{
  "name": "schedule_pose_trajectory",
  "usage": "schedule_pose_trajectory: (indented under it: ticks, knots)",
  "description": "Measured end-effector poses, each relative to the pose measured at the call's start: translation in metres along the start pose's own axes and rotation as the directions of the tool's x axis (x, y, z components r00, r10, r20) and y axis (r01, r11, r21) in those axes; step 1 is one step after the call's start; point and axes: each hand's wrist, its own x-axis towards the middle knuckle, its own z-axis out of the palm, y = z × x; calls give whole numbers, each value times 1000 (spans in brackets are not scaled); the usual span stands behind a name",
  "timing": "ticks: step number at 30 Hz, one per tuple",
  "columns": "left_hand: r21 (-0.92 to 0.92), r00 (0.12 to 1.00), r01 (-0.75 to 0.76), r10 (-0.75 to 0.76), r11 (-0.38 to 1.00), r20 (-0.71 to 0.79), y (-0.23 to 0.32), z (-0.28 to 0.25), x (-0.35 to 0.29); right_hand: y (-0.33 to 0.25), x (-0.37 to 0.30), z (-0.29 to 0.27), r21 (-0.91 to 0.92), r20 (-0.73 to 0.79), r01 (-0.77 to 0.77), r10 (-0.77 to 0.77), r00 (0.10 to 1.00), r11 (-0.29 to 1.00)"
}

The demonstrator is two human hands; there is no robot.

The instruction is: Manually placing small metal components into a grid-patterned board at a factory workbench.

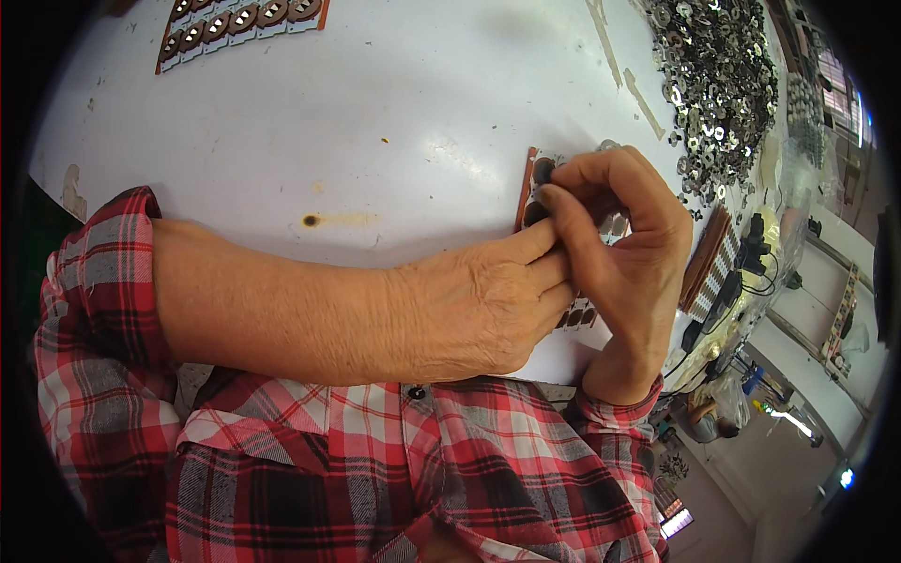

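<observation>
Panel of dark discs (527, 188), one: beneath both hands, mostly covered; long axis apparently running away from the body. Right hand (648, 255): nearer far end, thumb and forefinger pinched, contents indiscernible. Left hand (488, 302): across nearer part, fingers close, grip hidden.

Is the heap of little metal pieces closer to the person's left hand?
No, the heap lies at the upper right, closer to the right hand.

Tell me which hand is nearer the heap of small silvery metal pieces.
Right: the right hand is below and left of the silvery heap; the left hand lies farther off, lower left.
</observation>
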Motion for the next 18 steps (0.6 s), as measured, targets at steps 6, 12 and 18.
schedule_pose_trajectory:
  ticks: [6,12,18]
  knots:
    - [53,1000,10,-11,999,23,0,-4,1,8,-1,-6,169,6,-66,66,998,983]
    - [101,993,49,-38,994,-111,4,11,0,3,1,-2,435,14,-180,193,981,882]
    - [92,993,49,-38,995,-109,3,12,-1,7,3,-3,515,80,-179,161,984,838]
